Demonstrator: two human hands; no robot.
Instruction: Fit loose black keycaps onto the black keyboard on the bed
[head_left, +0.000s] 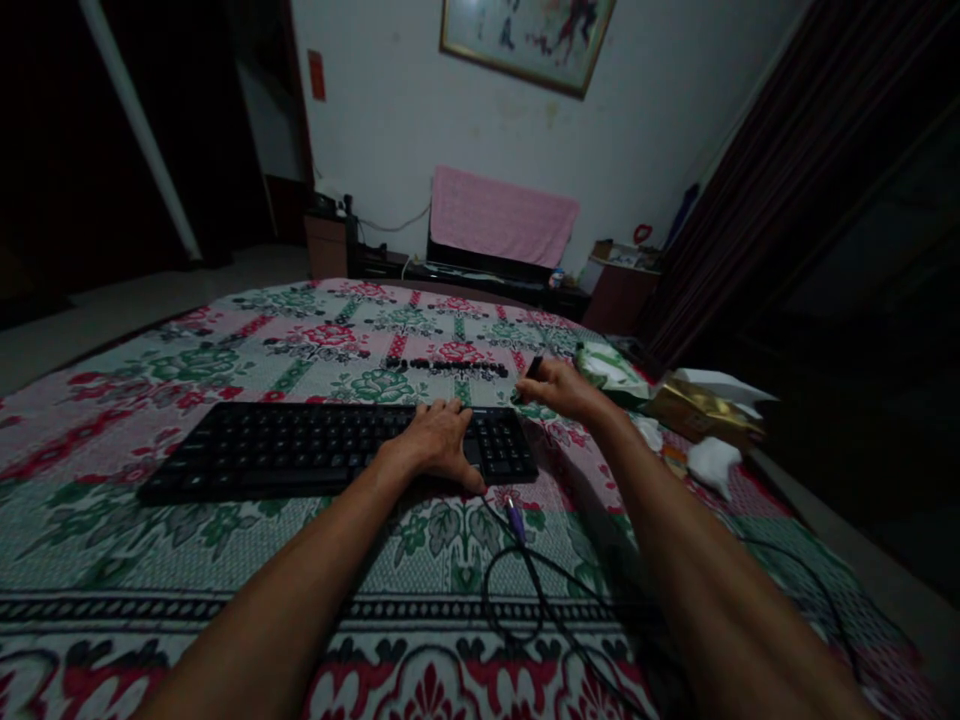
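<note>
A black keyboard (285, 450) lies on the patterned cloth in front of me. My left hand (435, 445) spans its right part, fingers at the far edge and thumb at the near edge, holding it. Just beyond the keyboard's right end, my right hand (559, 385) is closed round a small black stick-like tool (535, 367), tilted, its lower part mostly hidden by the fingers. Past the keyboard runs a row of small black pieces (450, 367) that look like keycaps. A black cable with a purple plug (515, 520) lies coiled near my left thumb.
The floral tablecloth (187, 400) covers the table. At the right are a green-and-white packet (607, 370), a gold tissue box (697, 410) and crumpled white tissue (714, 465). Behind the table, a pink cloth (502, 215) hangs over a dark screen-like object by the wall.
</note>
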